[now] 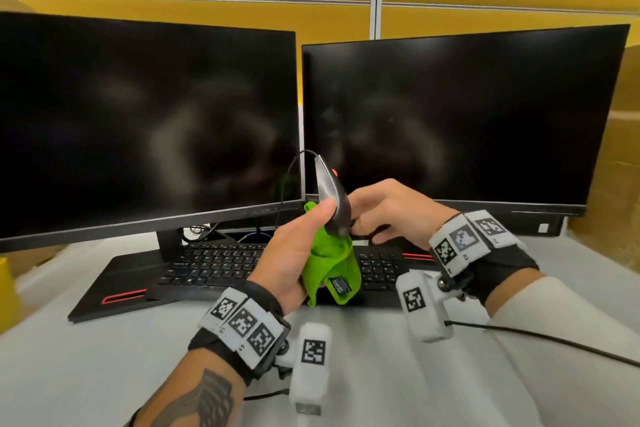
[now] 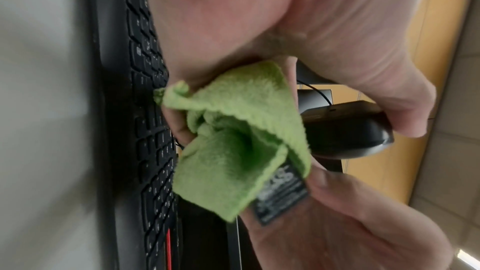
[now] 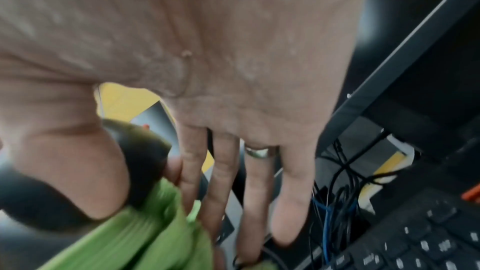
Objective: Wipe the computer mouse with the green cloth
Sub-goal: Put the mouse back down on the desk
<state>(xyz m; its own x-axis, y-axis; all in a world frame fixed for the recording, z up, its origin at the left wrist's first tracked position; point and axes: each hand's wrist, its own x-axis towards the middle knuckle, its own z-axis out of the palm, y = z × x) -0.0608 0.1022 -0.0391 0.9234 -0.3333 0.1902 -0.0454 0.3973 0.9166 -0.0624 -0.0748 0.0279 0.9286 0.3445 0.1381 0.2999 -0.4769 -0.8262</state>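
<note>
A black wired computer mouse (image 1: 329, 194) is held upright in the air in front of the two monitors, its cable arching off the top. My left hand (image 1: 308, 232) grips a bunched green cloth (image 1: 329, 263) in its palm, and its thumb presses against the mouse's left side. The cloth (image 2: 233, 147) hangs below the mouse (image 2: 348, 132), showing a black label. My right hand (image 1: 367, 218) holds the mouse from the right. In the right wrist view its thumb lies on the mouse (image 3: 145, 155), the other fingers reach down almost straight, and the cloth (image 3: 145, 233) is blurred underneath.
Two dark monitors (image 1: 145, 121) (image 1: 460, 121) stand close behind my hands. A black keyboard (image 1: 214, 265) lies under them on the white desk (image 1: 104, 374). A black cable (image 1: 540, 340) crosses the desk at the right. Tangled cables (image 3: 335, 202) sit behind the keyboard.
</note>
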